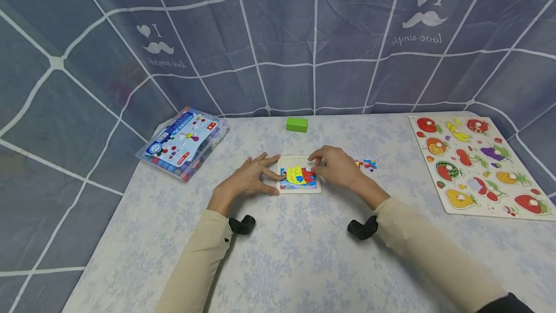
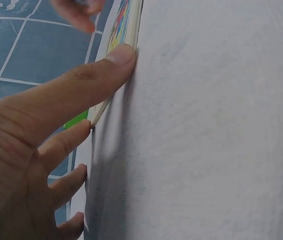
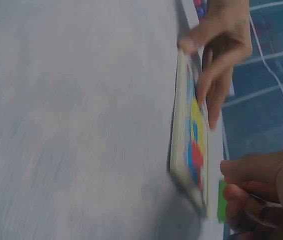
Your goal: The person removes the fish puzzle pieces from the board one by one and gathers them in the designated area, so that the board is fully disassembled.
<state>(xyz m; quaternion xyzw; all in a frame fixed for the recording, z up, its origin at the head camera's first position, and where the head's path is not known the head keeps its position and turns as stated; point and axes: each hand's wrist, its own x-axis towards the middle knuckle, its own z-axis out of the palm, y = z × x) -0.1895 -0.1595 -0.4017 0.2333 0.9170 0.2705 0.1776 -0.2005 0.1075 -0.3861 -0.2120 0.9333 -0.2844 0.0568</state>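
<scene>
A small wooden puzzle tray (image 1: 298, 191) lies on the table with a yellow, red and blue picture in it. My left hand (image 1: 248, 178) spreads its fingers at the tray's left side. Its thumb (image 2: 119, 57) touches the near edge, and one fingertip reaches over the picture. Above the tray's right side is my right hand (image 1: 336, 167), fingers loosely bent. In the right wrist view, my right hand (image 3: 261, 187) shows a gap between its fingertips and nothing visibly held. Colourful puzzle pieces (image 1: 369, 164) lie right of the tray, partly hidden by the right hand.
A green block (image 1: 297, 124) stands behind the tray. At the back left is a clear plastic box (image 1: 184, 144) with a printed label. A fruit puzzle board (image 1: 478, 165) lies on the right. A grey-blue checked curtain (image 1: 282, 37) hangs behind the table.
</scene>
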